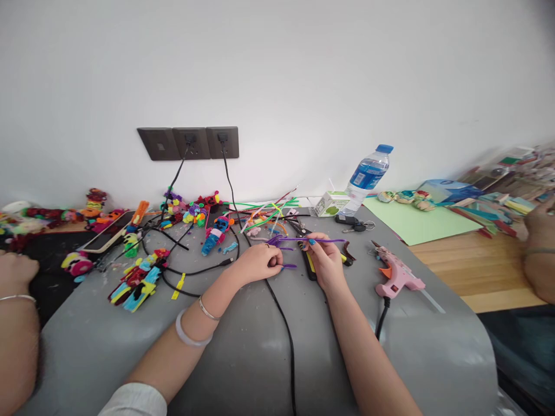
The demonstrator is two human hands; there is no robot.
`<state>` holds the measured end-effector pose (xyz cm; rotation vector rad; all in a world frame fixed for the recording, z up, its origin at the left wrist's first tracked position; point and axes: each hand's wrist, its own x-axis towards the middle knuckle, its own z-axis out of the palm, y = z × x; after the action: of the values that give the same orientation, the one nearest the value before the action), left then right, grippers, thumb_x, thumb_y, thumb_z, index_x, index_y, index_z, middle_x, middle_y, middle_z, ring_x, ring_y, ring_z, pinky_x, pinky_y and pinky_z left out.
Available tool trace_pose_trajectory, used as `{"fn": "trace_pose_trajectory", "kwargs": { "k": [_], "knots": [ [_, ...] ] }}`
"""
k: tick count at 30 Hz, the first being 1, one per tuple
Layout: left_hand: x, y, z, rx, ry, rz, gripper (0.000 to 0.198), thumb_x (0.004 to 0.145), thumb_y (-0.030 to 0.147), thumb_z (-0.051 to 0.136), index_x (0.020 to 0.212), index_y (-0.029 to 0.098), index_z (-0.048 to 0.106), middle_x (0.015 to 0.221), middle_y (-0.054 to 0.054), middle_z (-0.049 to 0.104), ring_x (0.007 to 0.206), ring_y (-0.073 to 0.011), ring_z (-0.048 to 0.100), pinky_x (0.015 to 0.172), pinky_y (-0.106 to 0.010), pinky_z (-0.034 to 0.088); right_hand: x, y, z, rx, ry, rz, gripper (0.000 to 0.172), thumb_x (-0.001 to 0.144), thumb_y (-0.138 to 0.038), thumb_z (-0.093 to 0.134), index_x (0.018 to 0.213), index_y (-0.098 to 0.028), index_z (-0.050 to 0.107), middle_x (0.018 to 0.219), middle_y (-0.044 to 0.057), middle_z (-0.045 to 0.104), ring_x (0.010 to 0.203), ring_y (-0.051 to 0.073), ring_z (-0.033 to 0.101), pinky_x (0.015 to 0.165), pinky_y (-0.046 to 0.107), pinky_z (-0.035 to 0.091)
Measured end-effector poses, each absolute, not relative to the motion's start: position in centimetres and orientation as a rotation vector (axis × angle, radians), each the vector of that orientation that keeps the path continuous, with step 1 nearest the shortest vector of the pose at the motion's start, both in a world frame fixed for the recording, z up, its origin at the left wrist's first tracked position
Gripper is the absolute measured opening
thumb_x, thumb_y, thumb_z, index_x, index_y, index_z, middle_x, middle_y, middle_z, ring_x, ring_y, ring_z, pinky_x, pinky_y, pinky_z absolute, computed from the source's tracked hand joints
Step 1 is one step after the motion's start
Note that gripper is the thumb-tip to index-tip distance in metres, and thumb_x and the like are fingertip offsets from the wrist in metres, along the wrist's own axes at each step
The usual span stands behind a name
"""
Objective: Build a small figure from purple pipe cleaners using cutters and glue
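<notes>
Purple pipe cleaners [291, 239] stretch between my two hands above the grey table mat [255, 341]. My left hand [258, 263] is closed around them, with short purple ends sticking out past its fingers. The thumb and fingers of my right hand [326, 263] pinch one long purple strand, whose tip points right. Beneath the right hand lie pliers [310, 267] with yellow and black handles, partly covered by it. Loose green, white and orange pipe cleaners [269, 216] are heaped just behind my hands. A blue pipe-cleaner figure [213, 238] lies left of them.
Right of my hands are a pink glue gun [399, 278], car keys [356, 224], a tilted water bottle [367, 176], a drink carton [332, 203] and green paper [418, 222]. Black cables [284, 318] cross the mat. Colourful pipe-cleaner figures [141, 280] lie left. Other people's arms [17, 323] show at both sides.
</notes>
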<state>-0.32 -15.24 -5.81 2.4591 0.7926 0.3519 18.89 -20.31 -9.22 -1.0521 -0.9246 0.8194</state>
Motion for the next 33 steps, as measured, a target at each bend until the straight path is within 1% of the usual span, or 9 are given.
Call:
{"fn": "trace_pose_trajectory", "kwargs": {
  "k": [3,6,11,15,20,25,30,33],
  "knots": [
    [-0.20,-15.26,-5.77,2.450,0.808,0.356,0.007,0.077,0.017,0.059,0.079,0.020,0.064,0.073,-0.001,0.065,0.076,-0.0184,0.060,0.069,-0.027,0.042,18.94,-20.29,-9.25,-1.078,-0.926,0.810,0.026,0.076,-0.042,0.072,0.091,-0.024,0.060,0.079,0.001,0.060,0.064,0.015,0.056,0.062,0.028,0.048],
    [-0.19,-15.26,-5.72,2.440,0.802,0.380,0.009,0.076,0.016,0.059,0.080,0.020,0.066,0.074,-0.001,0.066,0.076,-0.0184,0.061,0.070,-0.027,0.043,18.96,-20.25,-9.26,-1.114,-0.945,0.797,0.028,0.075,-0.043,0.072,0.091,-0.024,0.060,0.078,0.001,0.060,0.063,0.015,0.056,0.060,0.028,0.048],
    [-0.09,-15.43,-5.63,2.449,0.810,0.363,0.012,0.075,0.014,0.059,0.081,0.020,0.066,0.075,-0.001,0.068,0.077,-0.0184,0.061,0.070,-0.027,0.044,18.91,-20.20,-9.17,-1.099,-0.916,0.795,0.029,0.073,-0.044,0.073,0.090,-0.023,0.060,0.079,0.001,0.061,0.064,0.015,0.056,0.062,0.029,0.049],
    [0.10,-15.54,-5.80,2.461,0.846,0.375,0.010,0.073,0.014,0.059,0.078,0.020,0.066,0.072,0.000,0.066,0.073,-0.0175,0.061,0.068,-0.027,0.043,18.84,-20.18,-9.13,-1.067,-0.873,0.828,0.028,0.073,-0.042,0.073,0.089,-0.024,0.059,0.077,0.001,0.062,0.063,0.014,0.056,0.062,0.029,0.049],
    [-0.15,-15.05,-5.65,2.328,0.860,0.571,0.012,0.076,0.015,0.056,0.082,0.020,0.065,0.077,0.000,0.067,0.069,-0.0148,0.060,0.065,-0.025,0.044,18.74,-20.16,-9.08,-1.006,-0.895,0.815,0.027,0.079,-0.047,0.067,0.090,-0.025,0.057,0.075,0.002,0.065,0.065,0.017,0.059,0.065,0.032,0.050],
    [-0.56,-14.67,-5.04,2.240,0.891,0.748,0.011,0.079,0.015,0.054,0.082,0.020,0.063,0.078,-0.001,0.068,0.073,-0.0160,0.062,0.070,-0.027,0.048,18.83,-20.17,-9.03,-1.006,-0.954,0.797,0.026,0.084,-0.049,0.062,0.088,-0.026,0.051,0.075,0.001,0.063,0.065,0.017,0.059,0.066,0.032,0.050],
    [-0.46,-14.74,-4.99,2.199,0.928,0.748,0.011,0.080,0.013,0.055,0.082,0.020,0.063,0.076,0.000,0.068,0.067,-0.0144,0.062,0.067,-0.026,0.050,18.66,-20.38,-8.79,-1.009,-0.936,0.765,0.031,0.078,-0.045,0.071,0.075,-0.024,0.048,0.081,0.000,0.060,0.062,0.014,0.055,0.062,0.028,0.047],
    [-0.39,-14.71,-5.15,2.154,0.933,0.747,0.009,0.079,0.013,0.056,0.081,0.019,0.063,0.074,0.000,0.067,0.065,-0.0137,0.062,0.064,-0.025,0.049,18.58,-20.53,-8.85,-1.002,-0.937,0.774,0.029,0.076,-0.039,0.074,0.075,-0.023,0.050,0.081,0.000,0.060,0.064,0.014,0.056,0.065,0.028,0.047]
  ]
}}
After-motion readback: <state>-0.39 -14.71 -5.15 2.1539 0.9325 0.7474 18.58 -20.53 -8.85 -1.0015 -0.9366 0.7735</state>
